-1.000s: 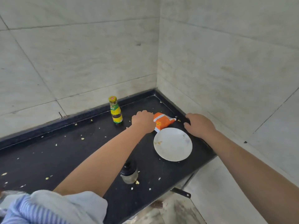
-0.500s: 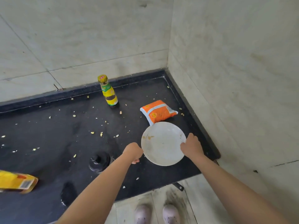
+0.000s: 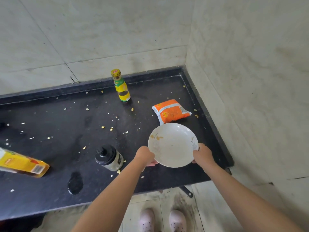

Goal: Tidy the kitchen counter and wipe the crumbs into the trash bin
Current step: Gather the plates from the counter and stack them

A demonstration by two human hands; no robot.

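A white plate (image 3: 173, 144) with small stains is tilted up off the black counter (image 3: 50, 124), held at both sides. My left hand (image 3: 144, 156) grips its left rim and my right hand (image 3: 202, 154) grips its right rim. Yellow crumbs (image 3: 111, 129) lie scattered over the counter. An orange packet (image 3: 171, 111) lies just behind the plate near the corner. No trash bin is in view.
A yellow-labelled bottle (image 3: 121, 86) stands near the back wall. A small black-capped jar (image 3: 109, 157) stands left of my left hand. A yellow packet (image 3: 23, 164) lies at the left edge. A wet patch (image 3: 75, 183) marks the front. Tiled walls close the back and right.
Both hands came back from the orange packet and the corner to the plate and took its rims. The plate has risen off the counter and tilted.
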